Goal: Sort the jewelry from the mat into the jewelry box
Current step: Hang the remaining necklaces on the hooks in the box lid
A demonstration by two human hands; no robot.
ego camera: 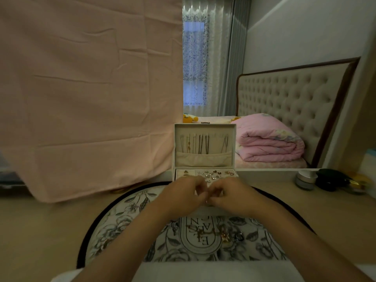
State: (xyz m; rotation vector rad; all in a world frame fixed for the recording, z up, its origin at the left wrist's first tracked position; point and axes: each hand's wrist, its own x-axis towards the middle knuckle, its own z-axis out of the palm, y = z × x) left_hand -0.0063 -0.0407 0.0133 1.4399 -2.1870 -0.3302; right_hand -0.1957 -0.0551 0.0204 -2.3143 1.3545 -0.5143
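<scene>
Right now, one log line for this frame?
left hand, right hand: fingertips together over jewelry box | hold: cannot tell | mat: jewelry unsorted

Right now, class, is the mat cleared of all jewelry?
No, several pieces of jewelry lie near the middle of the mat.
</scene>
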